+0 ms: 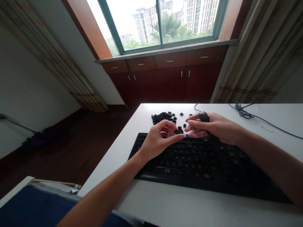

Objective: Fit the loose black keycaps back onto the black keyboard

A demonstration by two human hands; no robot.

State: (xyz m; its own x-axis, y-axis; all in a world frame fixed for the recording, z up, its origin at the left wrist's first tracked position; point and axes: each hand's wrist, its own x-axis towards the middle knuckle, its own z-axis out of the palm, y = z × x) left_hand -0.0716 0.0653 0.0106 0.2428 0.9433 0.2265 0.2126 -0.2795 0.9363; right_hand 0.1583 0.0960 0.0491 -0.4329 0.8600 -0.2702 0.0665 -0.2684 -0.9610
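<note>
My left hand [159,138] is over the upper left part of a black keyboard [170,178], its fingers curled and its thumb stretched to the right. Small black keycaps [179,130] show between its index finger and thumb; some may lie on the table behind. Facing it, my right hand [216,125] grips a black cloth [204,117], which sticks up over the fingers and hangs dark below the palm. The two hands' fingertips are close together but apart. Many of the keyboard's keys look stripped of caps, with a bare wire bar [167,170] near its front.
Beyond my left hand a pile of black keycaps [162,118] lies on the white table [132,148], with several loose ones beside it. A coiled black cable [242,111] runs along the right. A thin bent wire [267,129] lies nearby. Blue fabric [35,205] is at lower left.
</note>
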